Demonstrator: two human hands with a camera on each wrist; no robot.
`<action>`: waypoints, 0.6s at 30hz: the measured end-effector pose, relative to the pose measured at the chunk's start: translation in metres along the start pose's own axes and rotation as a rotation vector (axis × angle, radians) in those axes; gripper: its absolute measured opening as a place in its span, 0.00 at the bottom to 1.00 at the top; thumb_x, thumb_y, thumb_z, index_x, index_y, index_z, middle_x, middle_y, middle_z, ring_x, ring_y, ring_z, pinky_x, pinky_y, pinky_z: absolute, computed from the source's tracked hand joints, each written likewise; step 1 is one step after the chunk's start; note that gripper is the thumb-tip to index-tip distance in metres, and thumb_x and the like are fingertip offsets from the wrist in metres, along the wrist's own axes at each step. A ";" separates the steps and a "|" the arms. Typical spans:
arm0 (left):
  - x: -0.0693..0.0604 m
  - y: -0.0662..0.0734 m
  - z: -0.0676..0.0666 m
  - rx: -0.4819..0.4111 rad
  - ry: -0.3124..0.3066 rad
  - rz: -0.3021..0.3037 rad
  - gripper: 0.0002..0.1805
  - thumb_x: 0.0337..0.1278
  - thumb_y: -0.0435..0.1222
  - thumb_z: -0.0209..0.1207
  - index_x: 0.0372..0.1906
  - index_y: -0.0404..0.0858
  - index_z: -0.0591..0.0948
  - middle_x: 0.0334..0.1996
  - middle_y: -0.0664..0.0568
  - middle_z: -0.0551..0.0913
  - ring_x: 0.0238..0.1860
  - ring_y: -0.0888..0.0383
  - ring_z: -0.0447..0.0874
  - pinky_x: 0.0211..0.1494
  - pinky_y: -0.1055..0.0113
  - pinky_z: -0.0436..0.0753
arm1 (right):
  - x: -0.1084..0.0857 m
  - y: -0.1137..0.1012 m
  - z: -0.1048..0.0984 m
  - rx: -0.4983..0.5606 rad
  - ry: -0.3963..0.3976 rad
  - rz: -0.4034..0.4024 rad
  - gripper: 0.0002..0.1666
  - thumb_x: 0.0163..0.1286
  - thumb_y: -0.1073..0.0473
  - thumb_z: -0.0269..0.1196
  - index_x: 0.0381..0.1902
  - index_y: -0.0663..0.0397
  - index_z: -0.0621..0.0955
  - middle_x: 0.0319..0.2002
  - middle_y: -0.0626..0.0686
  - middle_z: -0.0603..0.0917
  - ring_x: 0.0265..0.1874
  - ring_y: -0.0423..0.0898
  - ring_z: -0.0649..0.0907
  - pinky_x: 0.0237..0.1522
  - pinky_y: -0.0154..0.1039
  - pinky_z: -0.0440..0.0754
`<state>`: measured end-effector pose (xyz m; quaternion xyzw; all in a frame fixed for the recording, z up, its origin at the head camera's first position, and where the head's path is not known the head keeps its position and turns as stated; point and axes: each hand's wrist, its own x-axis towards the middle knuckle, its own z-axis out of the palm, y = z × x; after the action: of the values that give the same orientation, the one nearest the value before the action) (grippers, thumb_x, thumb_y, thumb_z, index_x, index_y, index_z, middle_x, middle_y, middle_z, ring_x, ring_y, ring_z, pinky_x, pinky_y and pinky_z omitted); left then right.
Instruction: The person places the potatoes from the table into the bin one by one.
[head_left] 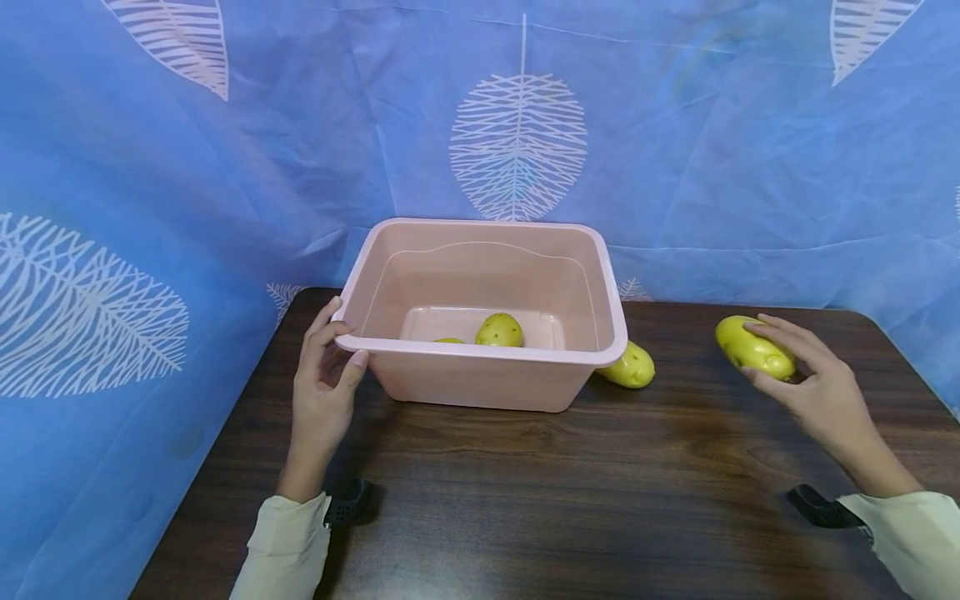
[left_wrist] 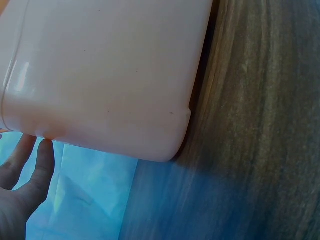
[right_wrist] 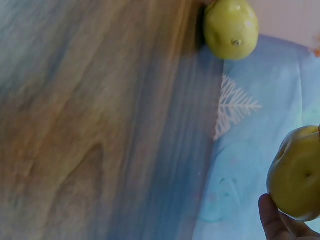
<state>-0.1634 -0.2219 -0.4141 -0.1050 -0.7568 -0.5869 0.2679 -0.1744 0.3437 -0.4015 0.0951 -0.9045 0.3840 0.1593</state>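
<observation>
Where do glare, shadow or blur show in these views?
Head: bright, small highlights on the held potato, a dark shadow beside the left sleeve; left wrist: dull and hazy, a pale glare streak on the pink tub, bluish cast over part of the table; right wrist: soft detail, similar bluish cast.

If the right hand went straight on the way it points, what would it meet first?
Beyond its yellow potato, the right hand would probably meet the blue leaf-print curtain behind the table; depth is unclear.

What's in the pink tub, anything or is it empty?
Not empty: a yellow potato lies in the pink tub, near a mostly hidden yellow object.
</observation>
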 end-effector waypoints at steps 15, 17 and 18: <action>-0.001 -0.001 0.000 -0.014 0.004 0.007 0.21 0.69 0.24 0.61 0.64 0.31 0.74 0.81 0.51 0.63 0.76 0.51 0.67 0.68 0.70 0.73 | 0.014 -0.031 0.003 0.037 0.006 -0.043 0.36 0.68 0.70 0.69 0.73 0.51 0.77 0.78 0.43 0.69 0.64 0.22 0.68 0.51 0.10 0.69; 0.000 -0.001 0.000 -0.014 0.004 0.013 0.21 0.68 0.24 0.61 0.64 0.31 0.74 0.81 0.52 0.63 0.76 0.52 0.66 0.68 0.70 0.73 | 0.017 -0.037 0.003 0.049 0.011 -0.055 0.36 0.67 0.71 0.69 0.72 0.51 0.77 0.78 0.45 0.69 0.65 0.23 0.69 0.52 0.10 0.69; 0.000 -0.001 0.000 -0.012 0.003 0.015 0.21 0.68 0.24 0.61 0.64 0.31 0.74 0.81 0.52 0.63 0.76 0.52 0.66 0.68 0.70 0.73 | 0.018 -0.039 0.003 0.050 0.016 -0.059 0.36 0.67 0.71 0.70 0.72 0.51 0.78 0.77 0.45 0.69 0.66 0.24 0.69 0.52 0.10 0.69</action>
<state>-0.1636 -0.2224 -0.4152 -0.1112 -0.7520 -0.5896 0.2730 -0.1803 0.3133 -0.3709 0.1228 -0.8901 0.4024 0.1755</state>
